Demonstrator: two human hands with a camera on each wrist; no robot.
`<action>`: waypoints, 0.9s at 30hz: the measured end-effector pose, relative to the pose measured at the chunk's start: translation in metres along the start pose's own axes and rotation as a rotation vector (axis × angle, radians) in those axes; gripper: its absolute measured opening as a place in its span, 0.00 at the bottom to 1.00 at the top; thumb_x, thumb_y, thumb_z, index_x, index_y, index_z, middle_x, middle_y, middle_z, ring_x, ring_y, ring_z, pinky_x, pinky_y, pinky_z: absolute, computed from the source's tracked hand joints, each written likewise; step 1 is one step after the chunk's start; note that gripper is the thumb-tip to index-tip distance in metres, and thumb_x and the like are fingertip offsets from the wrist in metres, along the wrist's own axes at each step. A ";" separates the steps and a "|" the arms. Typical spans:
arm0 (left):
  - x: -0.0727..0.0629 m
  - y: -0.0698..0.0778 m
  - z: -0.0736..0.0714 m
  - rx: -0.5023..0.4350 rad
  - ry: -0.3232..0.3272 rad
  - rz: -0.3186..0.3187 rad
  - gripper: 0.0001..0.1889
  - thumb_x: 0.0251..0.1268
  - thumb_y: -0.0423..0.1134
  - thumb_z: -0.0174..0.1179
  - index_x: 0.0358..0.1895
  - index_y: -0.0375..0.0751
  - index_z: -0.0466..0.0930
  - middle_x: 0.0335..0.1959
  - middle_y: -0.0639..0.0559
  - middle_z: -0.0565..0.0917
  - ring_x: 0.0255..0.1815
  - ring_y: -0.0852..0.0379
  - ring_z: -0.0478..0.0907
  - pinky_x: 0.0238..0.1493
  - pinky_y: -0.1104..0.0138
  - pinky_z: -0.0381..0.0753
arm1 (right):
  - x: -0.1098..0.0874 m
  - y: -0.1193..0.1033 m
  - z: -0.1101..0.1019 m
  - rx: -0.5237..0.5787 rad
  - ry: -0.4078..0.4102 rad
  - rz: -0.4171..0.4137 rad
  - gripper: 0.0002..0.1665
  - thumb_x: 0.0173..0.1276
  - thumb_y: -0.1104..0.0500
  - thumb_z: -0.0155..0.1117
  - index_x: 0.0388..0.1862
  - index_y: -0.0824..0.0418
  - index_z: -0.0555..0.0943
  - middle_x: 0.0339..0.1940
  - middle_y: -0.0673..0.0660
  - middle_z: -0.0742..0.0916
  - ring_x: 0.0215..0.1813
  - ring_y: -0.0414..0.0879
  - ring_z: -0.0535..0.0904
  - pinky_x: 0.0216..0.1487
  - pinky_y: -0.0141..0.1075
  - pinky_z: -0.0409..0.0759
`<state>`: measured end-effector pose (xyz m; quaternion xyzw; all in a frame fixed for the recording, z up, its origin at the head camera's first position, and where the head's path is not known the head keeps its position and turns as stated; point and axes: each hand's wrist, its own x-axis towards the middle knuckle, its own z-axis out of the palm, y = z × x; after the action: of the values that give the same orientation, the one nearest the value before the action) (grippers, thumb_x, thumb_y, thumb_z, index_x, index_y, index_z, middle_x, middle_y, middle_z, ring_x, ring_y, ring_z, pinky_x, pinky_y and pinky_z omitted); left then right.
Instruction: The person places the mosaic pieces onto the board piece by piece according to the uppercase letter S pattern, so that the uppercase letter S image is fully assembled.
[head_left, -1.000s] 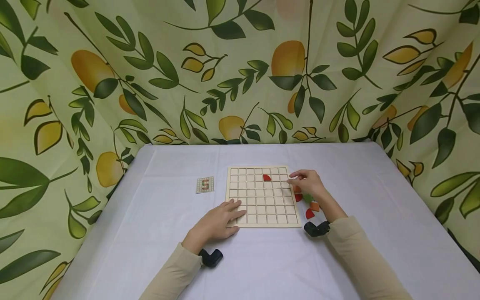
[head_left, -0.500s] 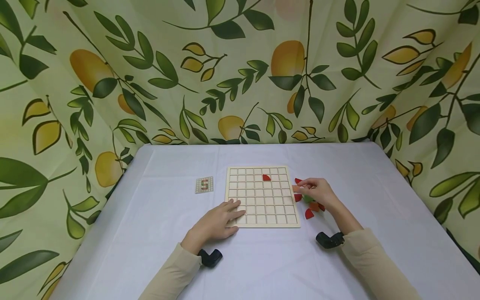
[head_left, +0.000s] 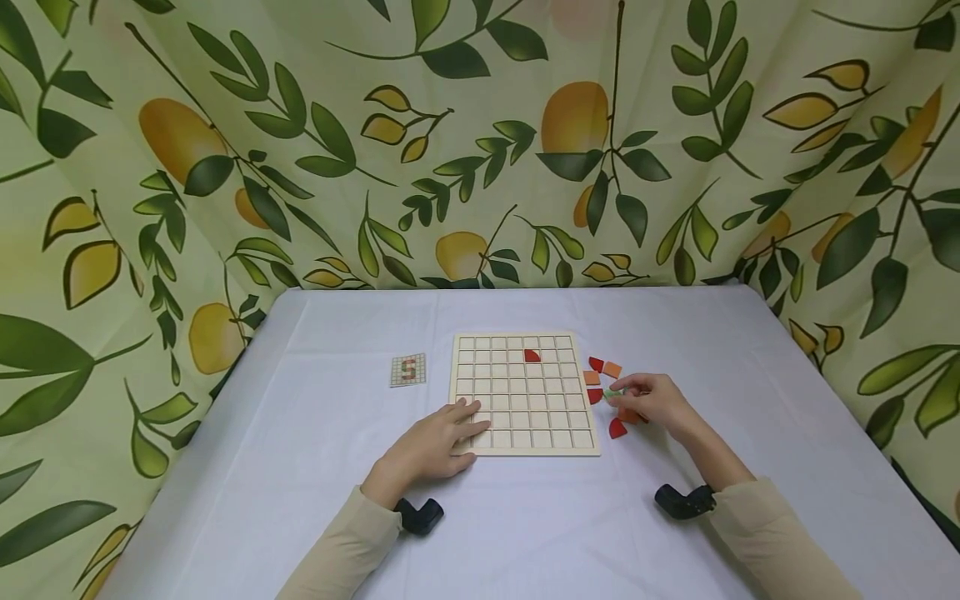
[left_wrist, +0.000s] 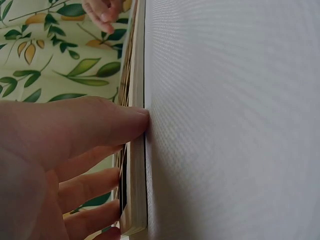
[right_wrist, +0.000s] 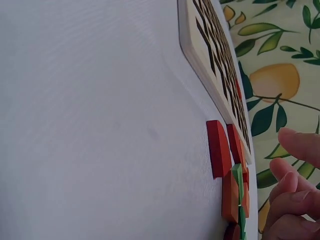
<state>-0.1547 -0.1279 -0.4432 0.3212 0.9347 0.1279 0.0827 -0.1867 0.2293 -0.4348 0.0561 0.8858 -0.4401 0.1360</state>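
Observation:
A light wooden board (head_left: 525, 408) with a grid of square cells lies flat on the table. One red quarter-round piece (head_left: 532, 356) sits in a cell in its upper part. My left hand (head_left: 429, 446) rests on the board's near left corner, fingers spread over the cells, with the thumb against the near edge in the left wrist view. Over the loose pieces beside the board's right edge is my right hand (head_left: 660, 402), its fingers bent and nothing visible between them. Below its fingertips lies a green piece (head_left: 612, 393), partly hidden; an orange piece (right_wrist: 230, 197) shows in the right wrist view.
Red quarter-round pieces (head_left: 617, 428) and orange square pieces (head_left: 612, 370) lie scattered right of the board. Left of the board is a small pattern card (head_left: 408, 370) with a gridded design. A white cloth (head_left: 337, 333) covers the table; a leaf-and-fruit curtain (head_left: 465, 167) hangs behind.
My right hand has moved from beside the board's upper right edge rightward and nearer, over the loose pieces, uncovering red and orange ones. The left hand stays put.

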 end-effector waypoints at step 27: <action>0.000 -0.002 0.001 0.010 0.015 0.022 0.26 0.62 0.45 0.59 0.65 0.49 0.74 0.72 0.45 0.69 0.76 0.40 0.62 0.71 0.49 0.70 | -0.008 0.024 -0.015 -0.117 -0.012 -0.015 0.21 0.56 0.60 0.73 0.46 0.71 0.82 0.23 0.51 0.70 0.35 0.45 0.66 0.25 0.30 0.63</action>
<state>-0.1552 -0.1291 -0.4444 0.3309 0.9323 0.1265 0.0726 -0.1765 0.2557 -0.4422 0.0388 0.9096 -0.3888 0.1413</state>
